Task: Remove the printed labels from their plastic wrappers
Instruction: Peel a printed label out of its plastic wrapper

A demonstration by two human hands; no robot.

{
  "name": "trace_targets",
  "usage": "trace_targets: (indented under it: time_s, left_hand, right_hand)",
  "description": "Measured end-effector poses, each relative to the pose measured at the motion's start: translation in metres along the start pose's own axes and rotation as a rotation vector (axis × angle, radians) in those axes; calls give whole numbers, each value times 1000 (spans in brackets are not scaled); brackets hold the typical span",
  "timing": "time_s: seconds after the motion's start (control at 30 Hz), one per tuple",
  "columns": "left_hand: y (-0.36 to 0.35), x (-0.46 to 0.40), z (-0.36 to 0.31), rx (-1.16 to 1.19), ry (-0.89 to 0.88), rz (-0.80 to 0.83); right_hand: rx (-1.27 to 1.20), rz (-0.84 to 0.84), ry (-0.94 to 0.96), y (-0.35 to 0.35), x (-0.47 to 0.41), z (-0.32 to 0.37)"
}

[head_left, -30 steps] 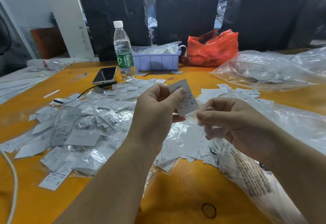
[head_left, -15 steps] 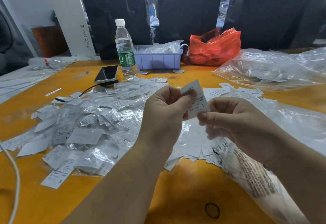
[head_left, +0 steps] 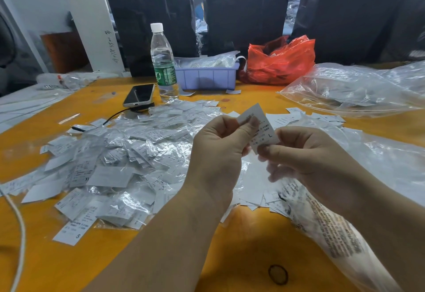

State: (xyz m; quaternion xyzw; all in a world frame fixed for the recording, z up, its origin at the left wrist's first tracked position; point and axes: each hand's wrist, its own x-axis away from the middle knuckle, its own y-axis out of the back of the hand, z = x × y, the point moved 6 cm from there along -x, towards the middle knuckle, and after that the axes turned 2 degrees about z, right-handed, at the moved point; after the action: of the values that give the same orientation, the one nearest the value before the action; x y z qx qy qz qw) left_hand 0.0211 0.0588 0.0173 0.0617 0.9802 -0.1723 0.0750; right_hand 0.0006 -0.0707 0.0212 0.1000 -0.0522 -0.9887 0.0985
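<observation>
Orange tabletop (head_left: 230, 257) spreads under my hands. My left hand (head_left: 218, 151) pinches a printed label (head_left: 264, 130) by its upper corner, and my right hand (head_left: 308, 156) pinches its lower edge. Wrapped labels (head_left: 110, 165) lie heaped left of both hands.

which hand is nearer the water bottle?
Left. The left hand sits below and just right of the water bottle; the right hand is farther right, across the held label.
</observation>
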Motion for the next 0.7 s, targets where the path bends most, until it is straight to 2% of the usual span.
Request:
trace_targets:
  time_s: [0.1, 0.33, 0.47, 0.7]
  left_hand:
    - [1, 1, -3, -103, -44, 4]
    - [-1, 6, -24, -486, -300, 67]
    - [-1, 3, -27, -609, -265, 140]
    - [3, 0, -25, -532, -196, 145]
  right_hand:
    - [-1, -41, 11, 4, 0, 1]
    - [-33, -101, 16, 9, 0, 3]
    - [-57, -122, 15, 12, 0, 3]
    - [12, -73, 41, 8, 2, 4]
